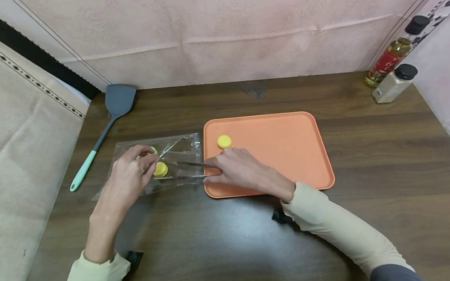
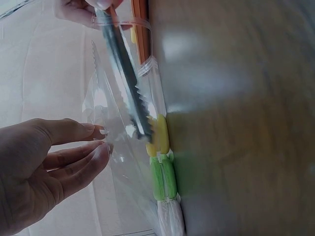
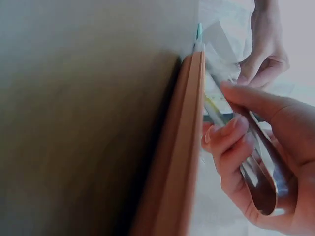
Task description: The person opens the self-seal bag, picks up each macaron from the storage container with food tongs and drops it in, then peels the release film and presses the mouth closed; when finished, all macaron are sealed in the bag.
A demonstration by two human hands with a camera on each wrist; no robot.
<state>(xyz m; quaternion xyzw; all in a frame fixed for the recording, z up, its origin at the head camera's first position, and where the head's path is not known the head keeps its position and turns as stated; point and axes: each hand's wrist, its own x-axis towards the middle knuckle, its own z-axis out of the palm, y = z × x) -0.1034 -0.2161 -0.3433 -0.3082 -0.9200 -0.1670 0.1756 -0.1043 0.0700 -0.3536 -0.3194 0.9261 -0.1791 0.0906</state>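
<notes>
My left hand (image 1: 130,170) pinches the raised upper layer of a clear plastic bag (image 1: 185,146). Metal tongs (image 1: 193,164) with toothed ends (image 2: 140,115) are gripped in my right hand (image 1: 244,170), over the left edge of an orange tray (image 1: 279,153). They reach through the bag's mouth, tips beside a yellow round piece (image 2: 162,132). Behind that, in the left wrist view, lie a green piece (image 2: 164,177) and a whitish one (image 2: 170,216); each looks like a two-layered macaron. One yellow round piece (image 1: 224,141) rests on the tray's upper left.
A spatula (image 1: 102,134) with a mint handle lies left of the bag. At the back right stand an oil bottle (image 1: 388,61) with a red label and a black-capped jar (image 1: 394,83). Patterned cloth (image 1: 218,32) lines the table's back and sides.
</notes>
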